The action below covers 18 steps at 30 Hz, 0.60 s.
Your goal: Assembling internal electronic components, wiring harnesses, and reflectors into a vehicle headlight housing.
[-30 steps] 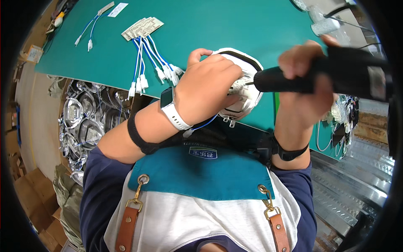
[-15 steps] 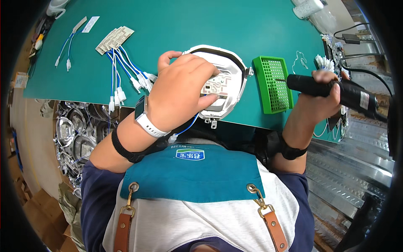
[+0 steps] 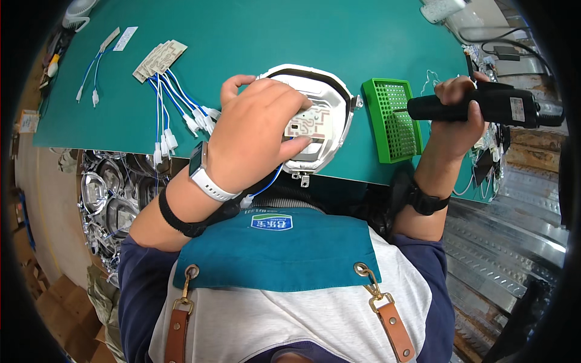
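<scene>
At the centre of the frame a round metal housing (image 3: 315,121) lies on the green mat (image 3: 254,36), its near edge overhanging. The left hand (image 3: 257,136) presses down on it, fingers spread, fingertips pinning the pale circuit board (image 3: 308,124), likely to keep it seated. The right hand (image 3: 457,115), fingers wrapped tight, holds a black electric screwdriver (image 3: 484,106) aside over the green tray (image 3: 393,118), apart from the work.
</scene>
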Motion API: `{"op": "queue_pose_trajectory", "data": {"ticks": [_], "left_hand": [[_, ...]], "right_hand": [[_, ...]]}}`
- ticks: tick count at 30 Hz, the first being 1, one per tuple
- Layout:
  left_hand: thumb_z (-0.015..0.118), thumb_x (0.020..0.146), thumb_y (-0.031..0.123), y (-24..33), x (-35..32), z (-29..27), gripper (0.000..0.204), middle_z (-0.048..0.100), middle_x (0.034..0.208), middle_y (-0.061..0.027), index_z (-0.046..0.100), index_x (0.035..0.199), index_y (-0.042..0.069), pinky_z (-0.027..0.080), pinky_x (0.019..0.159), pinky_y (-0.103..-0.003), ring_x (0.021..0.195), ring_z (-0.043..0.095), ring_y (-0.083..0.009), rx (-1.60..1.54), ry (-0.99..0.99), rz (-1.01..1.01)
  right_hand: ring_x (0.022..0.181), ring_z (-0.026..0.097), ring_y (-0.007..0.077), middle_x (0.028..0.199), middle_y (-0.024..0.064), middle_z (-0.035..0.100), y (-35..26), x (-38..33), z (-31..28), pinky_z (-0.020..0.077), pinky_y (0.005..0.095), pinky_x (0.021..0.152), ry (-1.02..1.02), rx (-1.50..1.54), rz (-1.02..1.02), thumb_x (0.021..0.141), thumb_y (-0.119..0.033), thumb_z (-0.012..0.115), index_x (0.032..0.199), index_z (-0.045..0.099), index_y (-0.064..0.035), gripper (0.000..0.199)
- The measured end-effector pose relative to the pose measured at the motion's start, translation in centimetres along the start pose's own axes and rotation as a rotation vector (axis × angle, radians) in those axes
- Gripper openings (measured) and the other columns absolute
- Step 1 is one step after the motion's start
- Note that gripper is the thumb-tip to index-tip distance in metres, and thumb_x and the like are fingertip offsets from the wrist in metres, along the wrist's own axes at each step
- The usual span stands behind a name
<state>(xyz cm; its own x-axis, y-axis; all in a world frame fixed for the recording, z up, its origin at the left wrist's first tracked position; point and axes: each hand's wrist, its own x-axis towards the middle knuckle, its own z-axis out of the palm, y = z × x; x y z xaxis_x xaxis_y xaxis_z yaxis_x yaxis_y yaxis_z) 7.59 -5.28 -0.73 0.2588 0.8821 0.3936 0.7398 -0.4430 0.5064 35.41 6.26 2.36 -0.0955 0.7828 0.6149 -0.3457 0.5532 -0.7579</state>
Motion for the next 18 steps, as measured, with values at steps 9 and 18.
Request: {"op": "queue_pose_trajectory", "data": {"ticks": [9,18], "left_hand": [[0.075,0.062,0.017,0.0,0.0,0.1,0.038,0.06,0.092,-0.0024,0.06,0.097,0.01,0.029,0.092,-0.042,0.092,0.055,-0.0216,-0.002,0.004,-0.002],[0.075,0.063,0.02,0.3,0.0,-0.1,0.042,0.061,0.098,-0.003,0.06,0.101,0.01,0.029,0.093,-0.044,0.098,0.055,-0.0218,0.033,-0.009,-0.004]], "right_hand": [[0.061,0.046,0.02,0.071,0.0103,0.048,0.3,0.4,-1.0,0.0376,0.0331,0.058,-0.108,0.088,0.077,0.077,-0.022,0.058,0.117,0.044,0.0002,0.048],[0.062,0.053,0.0171,0.069,0.0103,0.053,-0.1,-1.0,4.8,0.0469,0.03,0.064,0.496,-0.321,-0.134,0.081,-0.005,0.053,0.112,0.042,0.007,0.035]]}}
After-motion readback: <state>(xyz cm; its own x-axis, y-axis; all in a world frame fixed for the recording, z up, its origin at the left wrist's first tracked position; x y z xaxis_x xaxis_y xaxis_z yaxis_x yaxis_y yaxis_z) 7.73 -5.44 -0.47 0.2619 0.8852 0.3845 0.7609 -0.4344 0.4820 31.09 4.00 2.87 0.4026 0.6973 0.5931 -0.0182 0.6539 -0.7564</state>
